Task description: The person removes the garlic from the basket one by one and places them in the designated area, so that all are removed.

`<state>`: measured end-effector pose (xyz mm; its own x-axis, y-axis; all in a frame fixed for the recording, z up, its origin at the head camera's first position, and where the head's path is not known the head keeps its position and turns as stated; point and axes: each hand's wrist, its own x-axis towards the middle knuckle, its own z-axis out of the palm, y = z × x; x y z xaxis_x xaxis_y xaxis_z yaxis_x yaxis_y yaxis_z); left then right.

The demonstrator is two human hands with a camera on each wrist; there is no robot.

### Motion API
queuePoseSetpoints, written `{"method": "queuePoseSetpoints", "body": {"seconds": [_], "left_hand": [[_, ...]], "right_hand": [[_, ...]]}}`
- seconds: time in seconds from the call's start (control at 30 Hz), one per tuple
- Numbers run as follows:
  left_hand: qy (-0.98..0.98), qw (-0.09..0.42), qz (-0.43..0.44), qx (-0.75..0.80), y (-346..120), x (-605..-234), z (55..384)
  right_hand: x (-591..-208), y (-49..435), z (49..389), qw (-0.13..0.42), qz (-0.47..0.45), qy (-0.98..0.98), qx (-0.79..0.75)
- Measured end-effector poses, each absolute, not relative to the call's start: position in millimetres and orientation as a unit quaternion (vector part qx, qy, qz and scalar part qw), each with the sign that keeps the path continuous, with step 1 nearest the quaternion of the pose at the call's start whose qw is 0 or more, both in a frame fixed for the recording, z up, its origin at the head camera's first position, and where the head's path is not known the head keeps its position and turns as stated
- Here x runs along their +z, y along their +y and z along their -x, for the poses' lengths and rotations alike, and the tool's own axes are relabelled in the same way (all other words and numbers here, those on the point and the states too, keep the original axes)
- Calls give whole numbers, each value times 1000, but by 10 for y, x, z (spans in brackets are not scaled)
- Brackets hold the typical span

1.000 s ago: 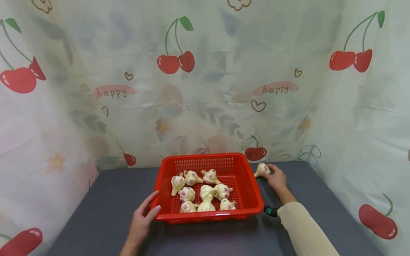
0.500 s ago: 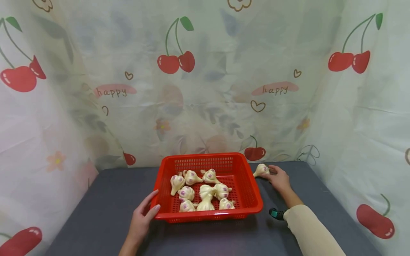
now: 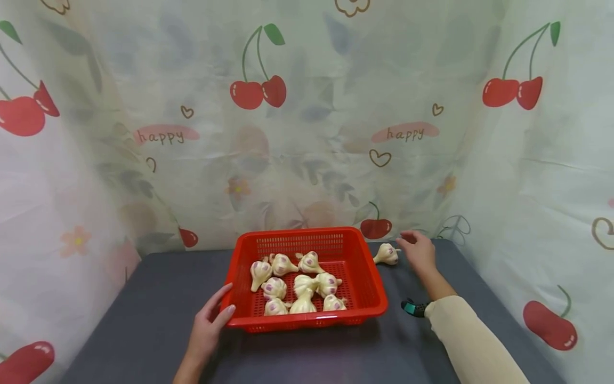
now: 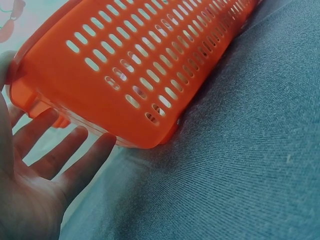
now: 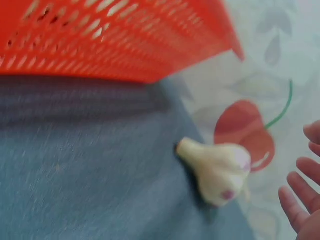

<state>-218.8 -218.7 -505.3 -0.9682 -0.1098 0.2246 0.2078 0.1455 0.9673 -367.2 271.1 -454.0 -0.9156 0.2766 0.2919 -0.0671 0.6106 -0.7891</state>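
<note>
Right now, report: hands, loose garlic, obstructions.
Left hand touching red basket. Right hand open, apart from garlic bulb on tabletop, right of basket. Nothing between right hand and bulb.

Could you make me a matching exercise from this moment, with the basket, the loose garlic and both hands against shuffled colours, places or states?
1. basket
2. loose garlic
3. left hand
4. right hand

A. touching the basket's corner
B. holding nothing, apart from the loose garlic
C. lying on the table, outside the basket
D. red

Pairs: 1-D, 2-C, 3-A, 4-B
</note>
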Motion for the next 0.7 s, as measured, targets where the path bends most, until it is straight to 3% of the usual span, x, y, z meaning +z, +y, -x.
{"method": "queuePoseSetpoints", "body": {"seconds": [0.7], "left_hand": [[-741, 128, 44, -658, -2181, -5037, 2165]], "right_hand": [[-3692, 2037, 3744, 169, -52, -860, 479]]}}
